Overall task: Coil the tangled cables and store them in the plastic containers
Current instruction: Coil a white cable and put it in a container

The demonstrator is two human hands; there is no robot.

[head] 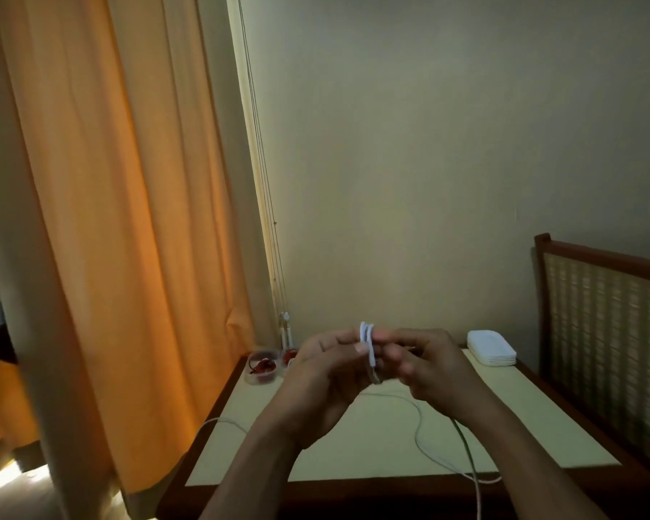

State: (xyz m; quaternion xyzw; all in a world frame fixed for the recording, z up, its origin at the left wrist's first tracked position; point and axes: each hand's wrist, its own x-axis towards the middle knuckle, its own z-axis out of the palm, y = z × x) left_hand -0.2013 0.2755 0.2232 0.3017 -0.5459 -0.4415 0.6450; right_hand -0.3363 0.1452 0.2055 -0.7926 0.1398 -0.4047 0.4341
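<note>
Mid-coil: left hand (325, 364) and right hand (423, 364) pinch the white cable (367, 341) loops; next, wind the slack trailing near.

White cable (366, 345) is partly coiled, a few upright loops pinched between left hand (316, 373) and right hand (424, 369). The rest trails loose over the table (353, 444). Clear tub (265, 380) at the far left corner holds a red cable (261, 365).
</note>
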